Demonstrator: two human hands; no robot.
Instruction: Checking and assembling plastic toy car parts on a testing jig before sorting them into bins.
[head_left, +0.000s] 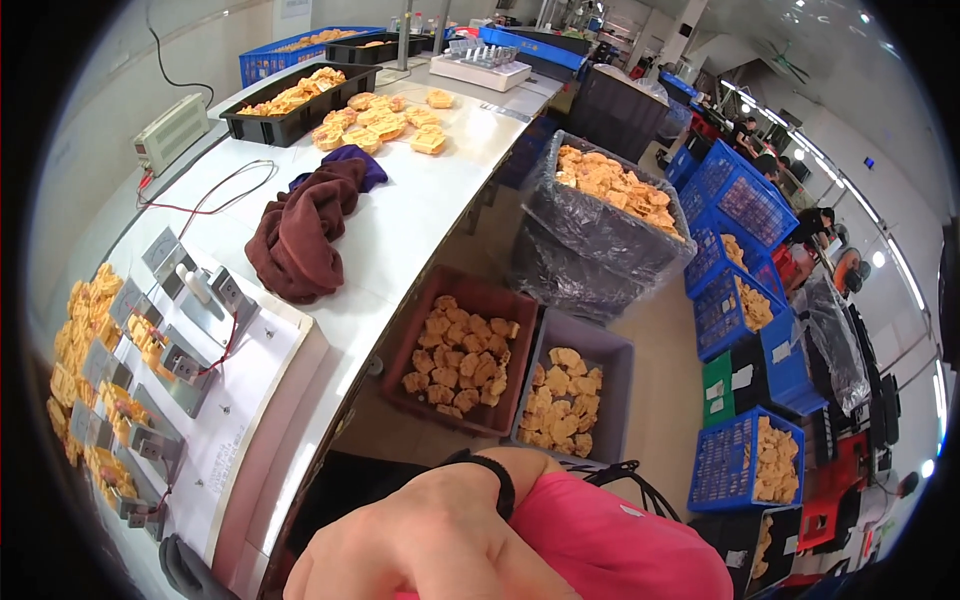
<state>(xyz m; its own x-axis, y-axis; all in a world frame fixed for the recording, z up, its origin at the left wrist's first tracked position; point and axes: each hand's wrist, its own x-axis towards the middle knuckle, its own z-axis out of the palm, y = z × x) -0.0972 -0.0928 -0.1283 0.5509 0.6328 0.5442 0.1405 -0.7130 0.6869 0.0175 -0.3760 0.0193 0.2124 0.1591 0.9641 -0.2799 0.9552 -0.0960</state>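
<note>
Your R hand [440, 535] is at the bottom of the view, back of the hand up, black band [503, 485] at the wrist, pink sleeve [620, 540] to its R. Fingertips run off the lower edge, so can't tell if it's wide, narrow or holding smth. L hand isn't in view.

Nearest to you, just past the wrist: tan pcs [560, 408] in the grey tub [620, 385] on the floor, w/ more in the red-brown crate [480, 287] right beside it, both R of the bench [420, 215].

Handling, best guess: each pc is light, prob. firm rather than squashy, w/ an uneven outline. Surface is too small to read, so don't count on grip or slip either way. Treat edges as poss. fragile: pinch one pc by opp. sides, thumb vs. 2 fingers, no hard squeeze. They lie loose & overlap, so lift from the top; digging in could scrape neighbours.

The loaded tub is a diff. story: prob. heavy, walls fairly stiff, so use opp. rims & both hands, not one corner. Similar pcs sit at the white fixture board [230, 440]; grip those by the body.
</note>
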